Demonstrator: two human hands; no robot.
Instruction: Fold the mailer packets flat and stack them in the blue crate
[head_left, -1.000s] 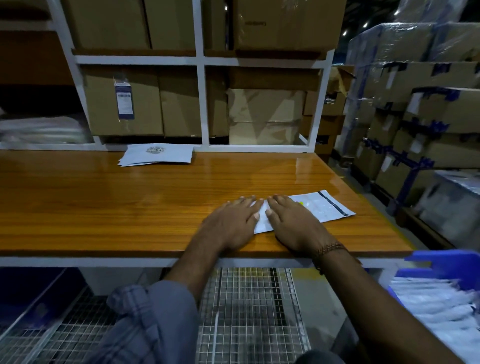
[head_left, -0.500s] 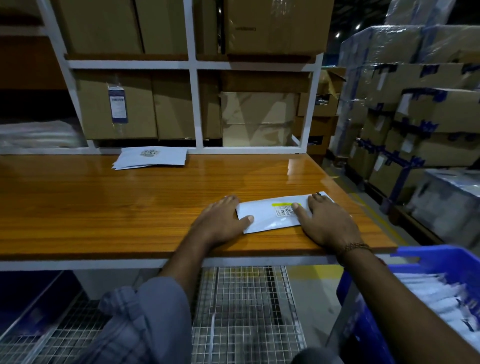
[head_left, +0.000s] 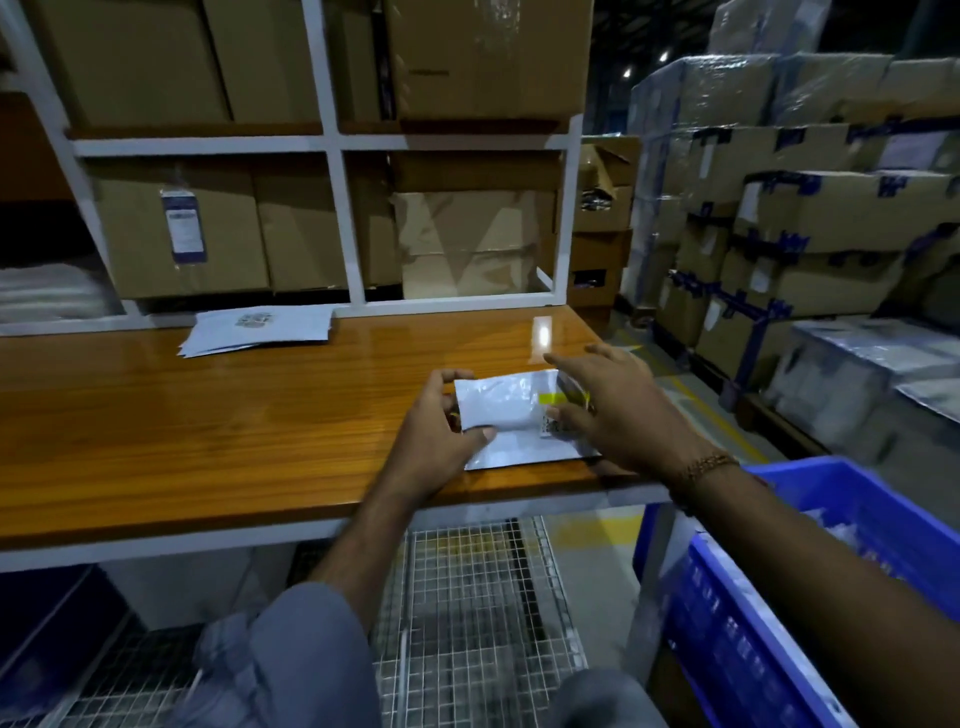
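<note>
Packet: while it is being folded, the mailer packet (head_left: 511, 415) is lying at the counter (head_left: 208, 415) front edge.
Left hand (head_left: 441, 434): the packet's left end is being pinched.
Right hand (head_left: 613, 410): fingers are being kept straight on the packet's right end.
Risk: the slippery fold is probably springing open once released, before the blue crate (head_left: 779, 597) is reached.

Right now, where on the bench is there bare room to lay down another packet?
The broad wooden stretch of the bench left of the left hand, in front of the flat mailer pile, is bare. It is crowded at the right front corner, where both hands work the packet, right hand over it.
</note>
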